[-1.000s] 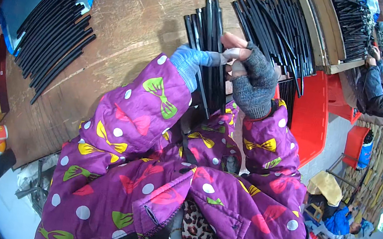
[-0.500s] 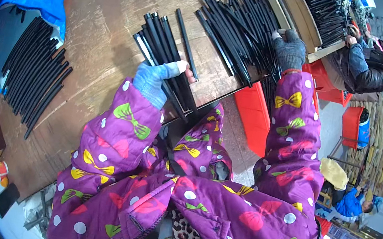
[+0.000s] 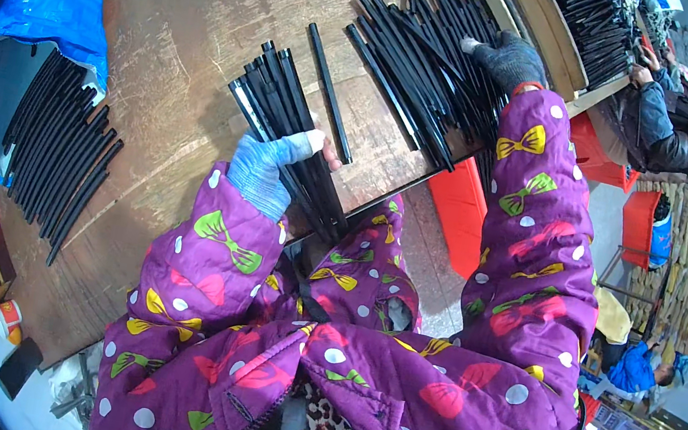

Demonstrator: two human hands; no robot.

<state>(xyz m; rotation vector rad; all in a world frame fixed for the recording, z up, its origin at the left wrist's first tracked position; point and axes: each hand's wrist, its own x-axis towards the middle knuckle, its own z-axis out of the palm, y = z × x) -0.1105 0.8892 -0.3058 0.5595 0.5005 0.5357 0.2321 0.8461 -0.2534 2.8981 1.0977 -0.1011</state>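
My left hand (image 3: 266,168), in a light-blue glove with bare fingertips, is closed round a bundle of black rods (image 3: 288,116) held slanting over the near table edge. One rod in the bundle shines whitish. Just right of it, a single black rod (image 3: 330,92) lies apart on the table. A spread pile of black rods (image 3: 411,73) lies farther right. At that pile's right side is my right hand (image 3: 512,62) in a dark grey glove, thumb stretched away from the other fingers, which are partly hidden. No rod shows in its grip.
Another row of black rods (image 3: 56,156) lies at left by a blue bag (image 3: 53,7) on the wooden table (image 3: 180,54). A wooden tray (image 3: 560,47) full of rods stands at far right, near a co-worker (image 3: 683,120). Below the edge is a red bin (image 3: 456,215).
My right hand has moved a little farther out and left along the pile, its thumb now reaching over the rods. My left hand still grips the bundle, slightly lower in the picture.
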